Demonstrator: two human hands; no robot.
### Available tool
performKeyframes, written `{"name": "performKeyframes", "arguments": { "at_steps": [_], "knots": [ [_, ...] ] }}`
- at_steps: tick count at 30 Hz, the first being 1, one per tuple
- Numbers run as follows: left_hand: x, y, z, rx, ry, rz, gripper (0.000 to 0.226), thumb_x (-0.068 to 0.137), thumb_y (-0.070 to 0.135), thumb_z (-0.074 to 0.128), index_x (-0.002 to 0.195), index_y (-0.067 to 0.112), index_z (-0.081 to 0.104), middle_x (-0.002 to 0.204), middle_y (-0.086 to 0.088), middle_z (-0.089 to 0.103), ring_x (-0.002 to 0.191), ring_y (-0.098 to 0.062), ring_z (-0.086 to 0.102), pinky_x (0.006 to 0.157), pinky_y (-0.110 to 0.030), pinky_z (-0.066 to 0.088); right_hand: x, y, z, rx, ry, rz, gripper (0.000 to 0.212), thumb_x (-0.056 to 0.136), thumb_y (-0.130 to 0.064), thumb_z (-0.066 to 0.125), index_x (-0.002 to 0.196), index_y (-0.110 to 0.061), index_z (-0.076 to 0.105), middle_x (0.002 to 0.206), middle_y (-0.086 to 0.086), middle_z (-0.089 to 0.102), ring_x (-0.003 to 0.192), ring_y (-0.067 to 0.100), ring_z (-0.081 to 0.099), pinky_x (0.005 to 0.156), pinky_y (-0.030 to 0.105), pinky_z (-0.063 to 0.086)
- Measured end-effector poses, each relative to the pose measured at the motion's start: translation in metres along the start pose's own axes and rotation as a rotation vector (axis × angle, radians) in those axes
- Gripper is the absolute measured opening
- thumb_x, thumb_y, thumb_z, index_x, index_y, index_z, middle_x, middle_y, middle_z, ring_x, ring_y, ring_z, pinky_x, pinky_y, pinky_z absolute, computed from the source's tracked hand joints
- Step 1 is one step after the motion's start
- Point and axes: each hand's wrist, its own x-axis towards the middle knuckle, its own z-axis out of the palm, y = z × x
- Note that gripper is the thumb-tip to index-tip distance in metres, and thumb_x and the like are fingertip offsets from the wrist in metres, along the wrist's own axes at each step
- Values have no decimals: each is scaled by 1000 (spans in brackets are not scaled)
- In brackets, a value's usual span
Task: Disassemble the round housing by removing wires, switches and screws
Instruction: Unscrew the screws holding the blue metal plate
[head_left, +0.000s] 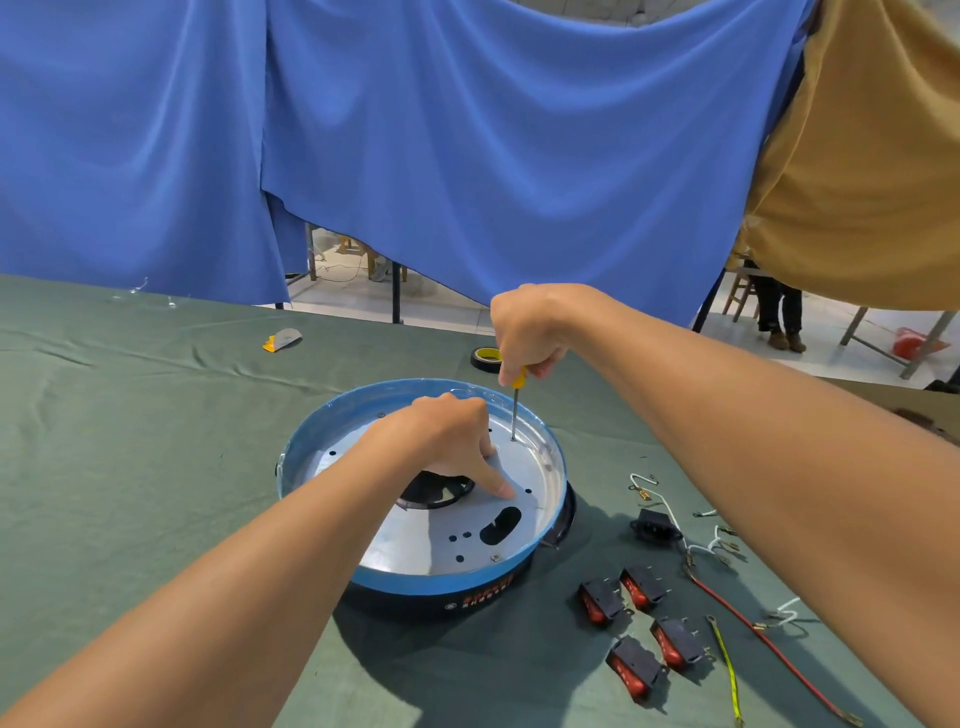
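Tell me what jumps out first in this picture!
Two hands work in the round housing mid-table: the right hand grips a yellow-handled screwdriver standing upright on the metal plate, while the left hand presses a finger on that plate. To the right, four red switches and loose wires lie on the green cloth. A big blue curtain hangs behind.

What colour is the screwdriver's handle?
Yellow; the screwdriver handle peeks out below the right hand, best seen in the head view.
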Motion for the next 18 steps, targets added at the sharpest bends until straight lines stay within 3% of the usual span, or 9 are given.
{"name": "performKeyframes", "arguments": {
  "at_steps": [4,6,9,11,14,18],
  "knots": [
    [0,-1,0,2,13,-3,68,67,73,71,116,25,71,80,4,63,67,-13,51,63,-29,43,-5,-3,-2,-72,-27,-64,10,78,-11,75,73,-19,72,54,-9,65,61,10,68,50,21,52],
    [1,-2,0,4,17,-9,67,67,73,71,114,26,72,78,4,62,66,-13,51,62,-28,42,-8,-1,1,-56,-40,-79,12,79,-6,74,81,-18,74,57,-8,64,56,9,64,53,21,55],
    [3,-2,0,6,15,-8,66,66,73,71,113,26,72,86,1,67,66,-12,50,61,-27,42,-10,-2,6,45,-39,-50,10,83,-16,73,84,-8,68,68,3,64,53,15,61,49,23,53],
    [4,-2,-1,4,9,0,66,68,72,71,115,26,72,89,0,69,66,-11,50,61,-25,41,-9,-3,3,34,-57,5,29,89,-33,64,74,-8,61,58,2,62,44,16,55,47,22,47],
    [2,0,-2,0,12,9,66,70,70,70,119,25,70,84,3,65,65,-11,50,56,-22,38,-10,-4,-3,-57,-123,63,33,92,-20,43,64,-10,59,40,-2,55,29,13,42,47,21,37],
    [-1,2,-1,2,13,12,68,73,69,69,125,25,67,87,3,64,66,-12,49,56,-22,36,-12,-6,-2,-89,-124,55,30,92,-17,54,65,-10,63,47,-2,57,41,12,45,45,21,37]
  ]
}}
